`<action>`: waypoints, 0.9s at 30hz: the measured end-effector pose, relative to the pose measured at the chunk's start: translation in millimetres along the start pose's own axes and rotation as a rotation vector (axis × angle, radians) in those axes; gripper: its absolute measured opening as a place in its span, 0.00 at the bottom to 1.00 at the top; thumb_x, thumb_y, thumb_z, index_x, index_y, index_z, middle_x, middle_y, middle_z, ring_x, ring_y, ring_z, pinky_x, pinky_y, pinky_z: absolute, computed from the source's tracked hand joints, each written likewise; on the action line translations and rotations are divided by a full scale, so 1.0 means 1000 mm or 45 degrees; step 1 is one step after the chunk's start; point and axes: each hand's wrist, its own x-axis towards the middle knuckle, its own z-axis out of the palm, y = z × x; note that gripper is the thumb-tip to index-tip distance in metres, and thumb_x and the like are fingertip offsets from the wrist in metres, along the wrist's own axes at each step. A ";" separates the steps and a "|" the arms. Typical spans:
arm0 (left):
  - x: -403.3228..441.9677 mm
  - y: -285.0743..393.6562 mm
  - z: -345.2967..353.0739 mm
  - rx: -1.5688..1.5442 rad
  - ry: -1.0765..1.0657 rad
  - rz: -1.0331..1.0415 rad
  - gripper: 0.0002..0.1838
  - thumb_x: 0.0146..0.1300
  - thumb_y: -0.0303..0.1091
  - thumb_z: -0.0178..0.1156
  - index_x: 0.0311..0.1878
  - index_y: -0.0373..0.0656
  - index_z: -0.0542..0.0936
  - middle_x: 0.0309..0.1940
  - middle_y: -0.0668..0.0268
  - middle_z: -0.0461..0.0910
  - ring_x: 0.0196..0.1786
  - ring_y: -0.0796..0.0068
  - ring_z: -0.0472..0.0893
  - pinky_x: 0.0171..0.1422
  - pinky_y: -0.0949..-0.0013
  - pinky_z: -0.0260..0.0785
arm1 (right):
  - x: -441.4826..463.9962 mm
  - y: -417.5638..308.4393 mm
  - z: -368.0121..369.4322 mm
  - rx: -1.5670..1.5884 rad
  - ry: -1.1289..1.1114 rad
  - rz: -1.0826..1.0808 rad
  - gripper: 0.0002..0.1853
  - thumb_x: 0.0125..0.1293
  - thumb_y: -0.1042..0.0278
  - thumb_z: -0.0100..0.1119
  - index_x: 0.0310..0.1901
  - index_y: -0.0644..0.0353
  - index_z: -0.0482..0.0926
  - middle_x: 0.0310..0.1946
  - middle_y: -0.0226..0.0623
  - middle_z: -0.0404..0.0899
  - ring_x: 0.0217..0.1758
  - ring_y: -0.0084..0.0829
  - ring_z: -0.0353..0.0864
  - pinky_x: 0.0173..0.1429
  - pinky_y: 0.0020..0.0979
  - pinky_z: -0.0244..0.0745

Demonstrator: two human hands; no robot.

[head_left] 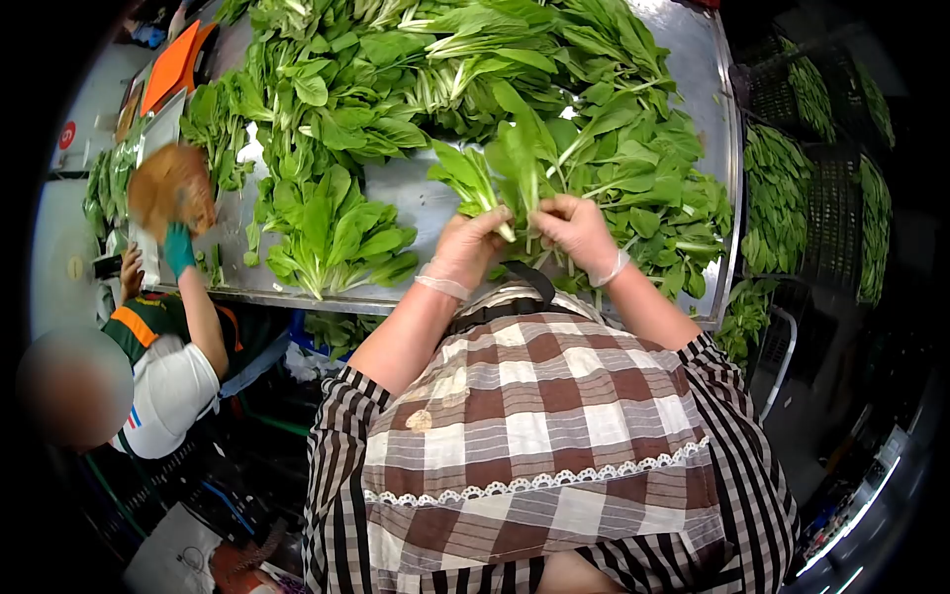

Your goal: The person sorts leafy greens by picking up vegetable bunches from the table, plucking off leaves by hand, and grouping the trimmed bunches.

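Observation:
My left hand [465,249], in a thin clear glove, is closed around the pale stem end of a small leafy green [469,178]. Its leaves point up and away from me. Just to the right, my right hand [582,236], also gloved, pinches the lower stem of another leafy green [522,163] with upright leaves. Both hands are close together above the near edge of the metal table [401,183]. Left of them lies a loose bunch of leafy greens [336,233], and a larger heap [643,168] spreads to the right.
More greens cover the table's far side. At the left, a co-worker's green-gloved hand [179,247] is by a round brown object [170,190]. An orange panel [170,67] stands behind. Black crates [829,213] of greens stand at the right beyond the table's rim.

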 end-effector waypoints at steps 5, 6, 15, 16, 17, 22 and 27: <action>-0.001 0.000 0.002 0.208 0.142 0.003 0.17 0.61 0.27 0.64 0.53 0.40 0.75 0.45 0.65 0.81 0.43 0.72 0.80 0.49 0.66 0.74 | -0.012 0.003 0.015 0.049 0.110 -0.121 0.08 0.62 0.72 0.67 0.39 0.66 0.81 0.27 0.32 0.81 0.25 0.18 0.76 0.29 0.21 0.72; 0.000 -0.001 -0.003 0.133 0.214 0.059 0.17 0.61 0.26 0.63 0.54 0.40 0.75 0.45 0.64 0.81 0.43 0.72 0.80 0.49 0.66 0.74 | -0.013 0.002 0.015 0.177 0.147 -0.128 0.08 0.62 0.72 0.67 0.39 0.66 0.80 0.27 0.31 0.81 0.25 0.18 0.76 0.29 0.21 0.72; -0.012 0.004 0.002 0.120 0.171 0.274 0.17 0.63 0.25 0.63 0.54 0.36 0.73 0.45 0.60 0.81 0.41 0.72 0.81 0.45 0.70 0.74 | -0.009 -0.001 0.017 0.001 0.273 -0.302 0.06 0.62 0.72 0.68 0.35 0.64 0.80 0.25 0.28 0.79 0.25 0.15 0.73 0.30 0.19 0.68; -0.014 0.003 0.009 0.175 0.173 0.260 0.18 0.62 0.25 0.64 0.54 0.37 0.74 0.46 0.62 0.81 0.42 0.74 0.81 0.46 0.70 0.74 | -0.010 -0.002 0.021 -0.049 0.249 -0.301 0.07 0.60 0.71 0.69 0.35 0.65 0.81 0.26 0.30 0.81 0.26 0.16 0.75 0.32 0.20 0.70; -0.015 0.002 0.014 0.168 0.130 0.270 0.18 0.61 0.25 0.64 0.54 0.38 0.74 0.46 0.63 0.81 0.43 0.74 0.81 0.46 0.70 0.73 | -0.012 -0.005 0.024 -0.098 0.225 -0.302 0.09 0.59 0.69 0.70 0.35 0.66 0.82 0.26 0.32 0.82 0.27 0.16 0.77 0.33 0.21 0.72; -0.019 0.006 0.018 0.202 0.120 0.249 0.17 0.60 0.23 0.63 0.52 0.42 0.75 0.45 0.67 0.81 0.43 0.75 0.79 0.49 0.69 0.72 | -0.017 -0.012 0.032 -0.191 0.149 -0.334 0.10 0.59 0.68 0.69 0.37 0.65 0.84 0.27 0.37 0.84 0.27 0.20 0.80 0.35 0.24 0.75; -0.018 0.003 0.017 0.047 0.076 0.287 0.15 0.61 0.23 0.62 0.51 0.41 0.75 0.44 0.66 0.81 0.41 0.75 0.78 0.47 0.71 0.69 | -0.013 0.001 0.032 0.158 0.128 -0.154 0.10 0.63 0.67 0.64 0.38 0.66 0.83 0.26 0.36 0.84 0.25 0.19 0.79 0.31 0.23 0.74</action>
